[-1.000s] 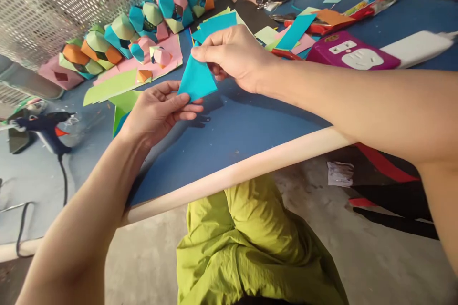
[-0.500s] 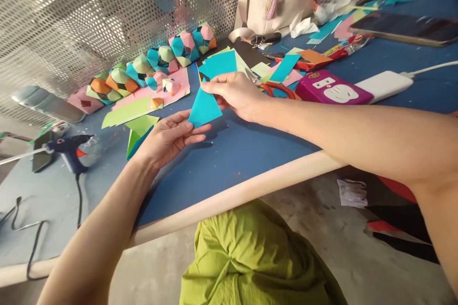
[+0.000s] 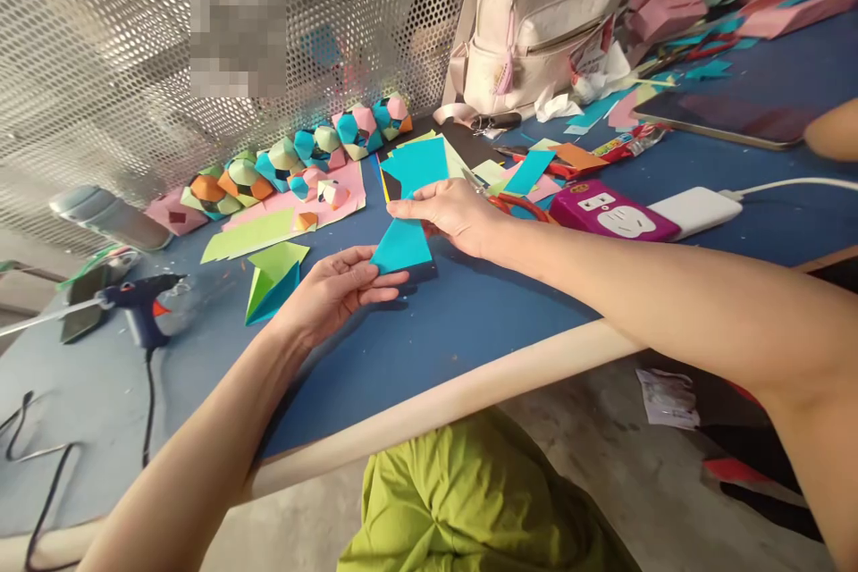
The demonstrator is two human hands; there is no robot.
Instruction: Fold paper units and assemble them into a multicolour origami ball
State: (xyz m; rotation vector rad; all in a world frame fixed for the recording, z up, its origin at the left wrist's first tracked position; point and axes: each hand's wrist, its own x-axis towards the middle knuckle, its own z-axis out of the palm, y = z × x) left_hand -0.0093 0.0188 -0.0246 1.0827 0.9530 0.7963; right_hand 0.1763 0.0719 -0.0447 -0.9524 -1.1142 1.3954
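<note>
The blue tabletop point(image 3: 416, 375) carries a cream backpack point(image 3: 546, 31), zipped, its contents hidden, and a grey bottle point(image 3: 111, 214) well to the left, whose contents cannot be seen. The tabletop's pale rounded edge point(image 3: 429, 416) slants below the hands, with open blue surface between it and them. Beyond them, paper sheets crowd the table; a purple socket block point(image 3: 613, 210) sits right, beyond the right forearm, and a glue gun point(image 3: 144, 299) rests left, apart from the hands. The left hand point(image 3: 341, 290) grips the blue paper triangle point(image 3: 406, 250) by its lower left corner, thumb above, other fingers loosely extended beneath. The right hand point(image 3: 449, 214) pinches its top between thumb and forefinger. The triangle is between both hands, nearer the person than the paper sheets.
</note>
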